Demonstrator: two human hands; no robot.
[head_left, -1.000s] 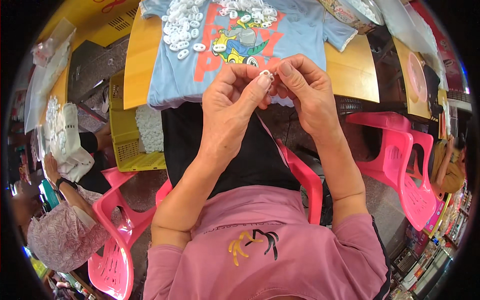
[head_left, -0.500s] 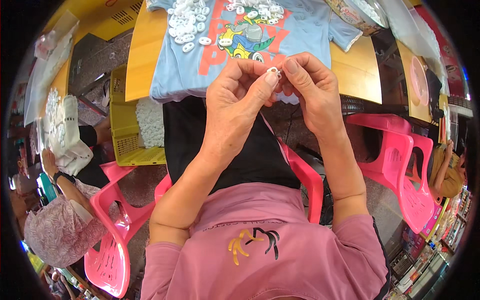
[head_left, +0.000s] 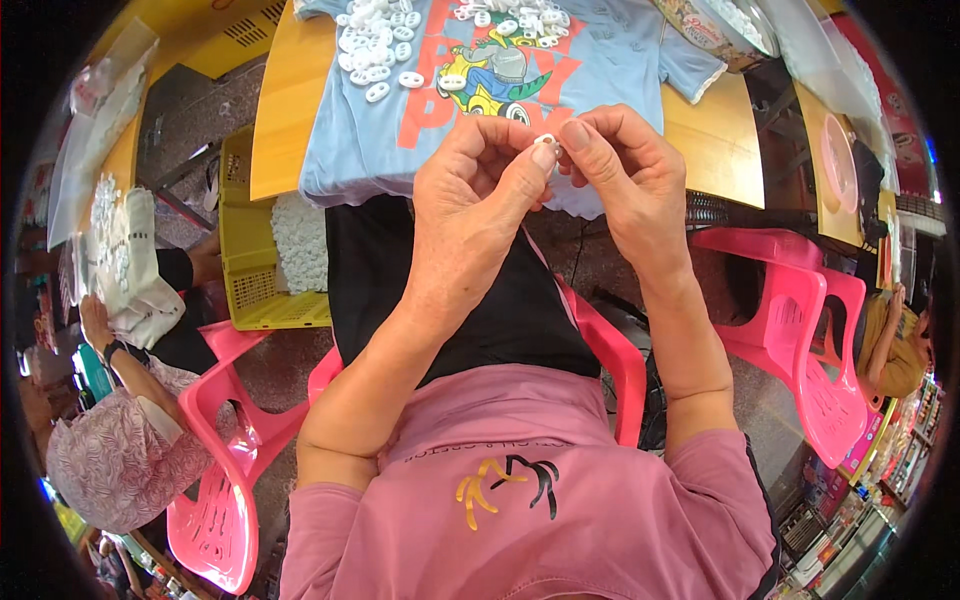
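Note:
My left hand pinches a small white plastic piece with oval holes between thumb and forefinger, just past the near edge of a light blue T-shirt. Close beside it, my right hand has its thumb and fingers drawn together. What sits between them, if anything, is hidden. Similar white two-holed oval pieces lie on the shirt in a left pile and a right pile. A few single pieces lie apart from the left pile.
The shirt covers part of a wooden table. A yellow crate with a white mass inside stands at the left. A round tub sits at the far right. Pink chairs flank me, and another person's arm shows at left.
My right hand has shifted slightly to the right, and its thumb tip is a little farther from the white piece. My left hand keeps its pinch almost unmoved.

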